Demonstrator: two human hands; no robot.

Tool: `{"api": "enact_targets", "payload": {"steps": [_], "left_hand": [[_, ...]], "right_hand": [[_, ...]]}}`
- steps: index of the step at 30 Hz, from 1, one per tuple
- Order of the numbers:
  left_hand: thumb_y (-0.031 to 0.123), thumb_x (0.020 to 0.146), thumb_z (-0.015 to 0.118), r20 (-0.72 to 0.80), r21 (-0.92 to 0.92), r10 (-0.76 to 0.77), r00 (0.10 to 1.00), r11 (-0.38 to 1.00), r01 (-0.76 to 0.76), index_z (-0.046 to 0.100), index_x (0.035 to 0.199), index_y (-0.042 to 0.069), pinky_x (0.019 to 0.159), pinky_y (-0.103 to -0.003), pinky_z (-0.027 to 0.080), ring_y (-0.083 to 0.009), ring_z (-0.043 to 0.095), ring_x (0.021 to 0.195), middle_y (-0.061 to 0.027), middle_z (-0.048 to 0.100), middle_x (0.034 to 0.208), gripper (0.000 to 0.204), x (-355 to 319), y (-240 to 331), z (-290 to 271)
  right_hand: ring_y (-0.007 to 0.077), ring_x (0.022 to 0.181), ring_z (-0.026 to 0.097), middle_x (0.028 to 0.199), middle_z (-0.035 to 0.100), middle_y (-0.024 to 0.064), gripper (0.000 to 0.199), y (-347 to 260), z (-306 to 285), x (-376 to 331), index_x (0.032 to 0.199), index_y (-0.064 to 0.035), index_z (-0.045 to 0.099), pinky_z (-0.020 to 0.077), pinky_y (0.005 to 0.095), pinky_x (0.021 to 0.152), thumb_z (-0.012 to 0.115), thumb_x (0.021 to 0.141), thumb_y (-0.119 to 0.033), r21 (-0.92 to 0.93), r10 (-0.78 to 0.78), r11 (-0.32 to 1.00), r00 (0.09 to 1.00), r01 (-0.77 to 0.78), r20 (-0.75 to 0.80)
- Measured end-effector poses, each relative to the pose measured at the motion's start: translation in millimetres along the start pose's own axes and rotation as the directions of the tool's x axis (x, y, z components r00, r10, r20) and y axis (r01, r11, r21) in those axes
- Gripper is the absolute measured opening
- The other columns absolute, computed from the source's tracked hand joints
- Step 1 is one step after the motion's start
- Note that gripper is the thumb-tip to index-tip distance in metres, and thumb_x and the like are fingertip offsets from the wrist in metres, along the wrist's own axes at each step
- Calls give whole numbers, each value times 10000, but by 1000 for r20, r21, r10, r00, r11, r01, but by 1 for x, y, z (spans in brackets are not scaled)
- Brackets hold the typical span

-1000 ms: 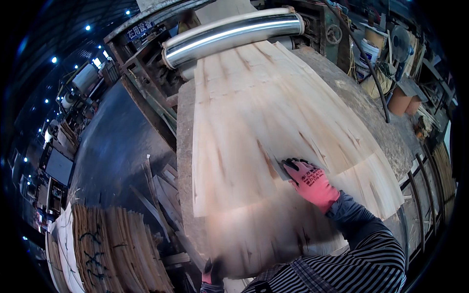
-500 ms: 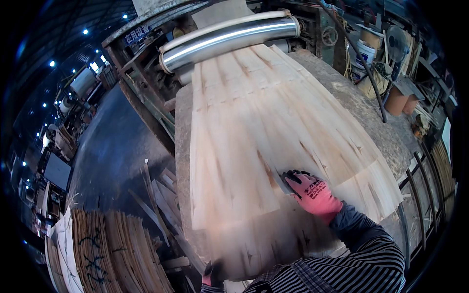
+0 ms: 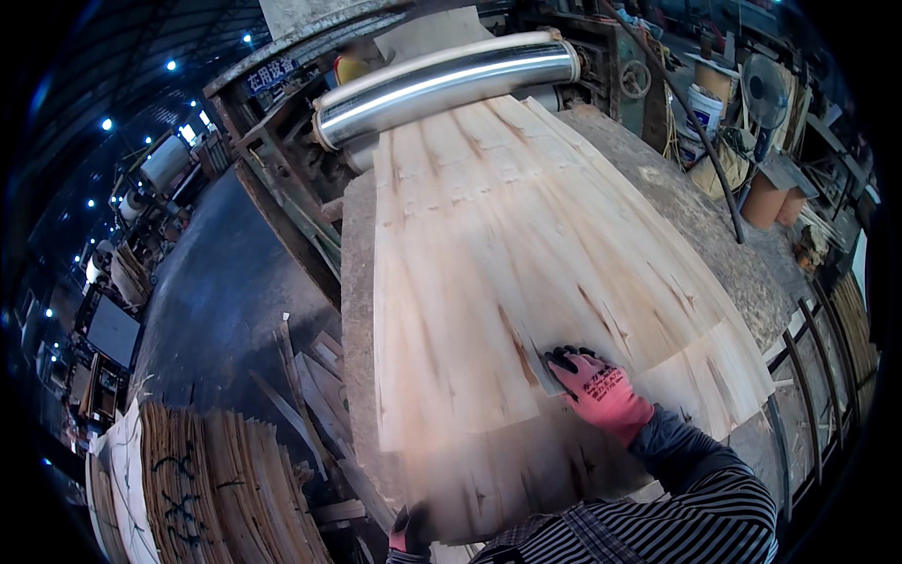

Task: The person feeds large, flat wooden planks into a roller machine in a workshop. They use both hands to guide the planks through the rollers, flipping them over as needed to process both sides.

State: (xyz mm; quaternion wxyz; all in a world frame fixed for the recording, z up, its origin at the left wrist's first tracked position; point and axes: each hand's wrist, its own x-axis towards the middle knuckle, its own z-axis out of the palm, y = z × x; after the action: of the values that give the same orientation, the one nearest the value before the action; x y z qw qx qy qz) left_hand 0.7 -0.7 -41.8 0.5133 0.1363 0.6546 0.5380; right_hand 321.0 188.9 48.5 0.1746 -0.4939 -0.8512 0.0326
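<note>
Pale, streaky veneer sheet (image 3: 526,282) spreads down the grey stone-like table (image 3: 676,202) from a shiny steel roller (image 3: 442,80).
Right hand (image 3: 601,395), pink-gloved, presses flat on its grain; left hand (image 3: 411,531) grips the blurred near edge.

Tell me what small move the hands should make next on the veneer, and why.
Probably draw the veneer a little further toward the body. The right hand lies flat on it, the left hand is at its blurred near edge, and its far end sits under the roller.
</note>
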Motion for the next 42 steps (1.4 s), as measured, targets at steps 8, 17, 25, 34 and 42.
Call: {"api": "enact_targets", "payload": {"steps": [8,17,25,34,42], "left_hand": [[69,739,588,-22,-34,3,1000,999,-3,602,930,21,526,-254,470,-166,590,633,-74,617,786,197,3,-9,-7],[23,664,550,391,474,451,802,649,-596,558,1055,28,893,-394,404,-319,522,991,-149,564,1059,391,13,-24,-28],[81,727,602,-47,-30,-48,998,998,46,609,902,40,422,-245,427,-159,560,522,-61,609,725,180,3,-5,-3],[91,714,616,-33,-11,-27,999,1000,26,606,907,25,481,-253,452,-164,576,579,-66,614,757,204,1,-2,-1],[89,721,612,-33,-52,-19,999,999,18,603,910,12,568,-265,474,-173,589,662,-69,615,794,205,3,-2,0]], "right_hand": [[287,1093,435,1169,445,136,457,-3,0,-1,1184,-93,429,366,381,907,538,749,-185,7,-22,1000,999,22,36],[283,1099,432,1181,441,125,459,-1,6,-3,1186,-110,432,362,383,911,536,748,-198,-11,25,1000,995,-24,94],[281,1090,437,1187,439,120,459,0,9,-4,1183,-104,436,355,381,919,534,743,-190,-5,-22,1000,999,22,44],[263,1117,414,1187,435,123,452,-3,3,-3,1179,-90,439,332,371,949,535,746,-179,21,-29,999,998,28,48],[267,1122,408,1185,433,127,456,-4,1,-3,1179,-84,439,330,373,951,542,745,-179,42,-13,999,998,11,56]]}}
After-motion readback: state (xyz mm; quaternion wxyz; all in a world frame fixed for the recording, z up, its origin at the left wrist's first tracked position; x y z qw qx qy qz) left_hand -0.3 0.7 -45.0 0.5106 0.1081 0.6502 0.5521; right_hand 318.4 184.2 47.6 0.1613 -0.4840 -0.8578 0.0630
